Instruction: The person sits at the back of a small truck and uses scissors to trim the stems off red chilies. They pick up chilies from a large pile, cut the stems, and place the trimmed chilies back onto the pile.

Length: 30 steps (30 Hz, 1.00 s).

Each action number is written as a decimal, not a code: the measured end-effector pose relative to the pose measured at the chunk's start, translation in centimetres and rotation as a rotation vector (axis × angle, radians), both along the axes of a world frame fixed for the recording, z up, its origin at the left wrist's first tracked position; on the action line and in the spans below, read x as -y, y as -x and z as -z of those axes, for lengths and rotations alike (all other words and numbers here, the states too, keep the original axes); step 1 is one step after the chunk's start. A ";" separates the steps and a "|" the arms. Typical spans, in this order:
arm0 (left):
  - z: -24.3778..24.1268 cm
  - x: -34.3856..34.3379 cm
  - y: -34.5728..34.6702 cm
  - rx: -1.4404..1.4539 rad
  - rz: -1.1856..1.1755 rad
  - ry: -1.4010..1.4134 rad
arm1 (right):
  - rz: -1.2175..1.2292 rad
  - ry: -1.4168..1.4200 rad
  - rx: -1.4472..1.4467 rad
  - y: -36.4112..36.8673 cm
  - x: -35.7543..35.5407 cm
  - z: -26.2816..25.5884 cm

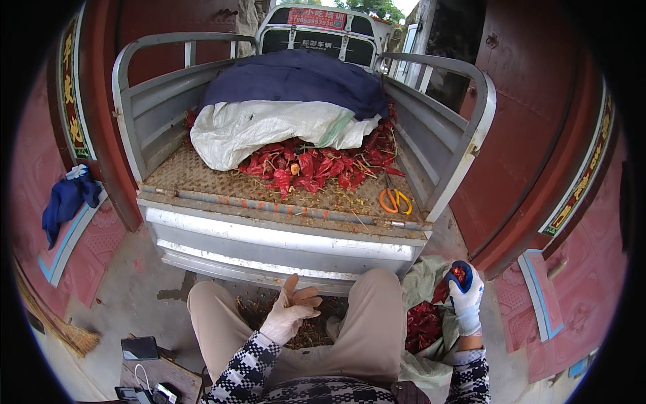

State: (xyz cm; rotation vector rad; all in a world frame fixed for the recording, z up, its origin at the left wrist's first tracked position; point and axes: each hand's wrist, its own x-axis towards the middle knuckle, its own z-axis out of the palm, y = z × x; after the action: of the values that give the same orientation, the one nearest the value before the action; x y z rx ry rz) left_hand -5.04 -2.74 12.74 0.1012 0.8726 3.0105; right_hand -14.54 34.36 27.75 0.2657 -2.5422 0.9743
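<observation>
My left hand (pixel 291 312), in a pale glove, hovers above my lap with its fingers apart and nothing in it. Out to the right, my right hand (pixel 466 298) wears a white and blue glove and grips red dried chili peppers (pixel 458 273). It is over the edge of a pale green woven sack (pixel 429 272), which stands beside my leg with more red peppers (pixel 423 325) inside. Before me a heap of dried red chili peppers (pixel 315 169) lies on the cargo bed, partly hidden under a white woven sack (pixel 267 123) and a dark blue cloth (pixel 298 76).
Scissors (pixel 395 201) with orange and yellow handles lie near the right rear of the cargo bed (pixel 202 182). Metal side rails (pixel 479 121) flank it. At lower left, a wooden stool (pixel 171 376) holds a phone (pixel 139 348), near a straw broom (pixel 75 338). Stems litter the ground (pixel 313 333).
</observation>
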 end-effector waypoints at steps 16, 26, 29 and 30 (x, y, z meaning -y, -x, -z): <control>1.5 4.1 0.0 0.294 -0.181 0.190 | -0.199 -0.868 -0.053 18.5 35.0 -2.2; 0.9 4.7 0.5 0.276 -0.191 0.236 | -0.185 -0.621 0.048 20.9 31.8 -3.9; -0.3 4.8 0.4 0.243 -0.231 0.260 | -0.256 -0.580 0.005 19.8 30.0 -4.6; 0.0 4.6 0.3 0.233 -0.239 0.294 | -0.293 -0.568 0.036 19.1 29.5 -4.2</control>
State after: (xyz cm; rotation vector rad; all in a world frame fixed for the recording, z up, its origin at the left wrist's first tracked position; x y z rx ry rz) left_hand -5.36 -7.36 12.79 -0.3730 1.3683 2.9687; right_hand -33.62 4.87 31.98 0.8030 -2.8140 0.3188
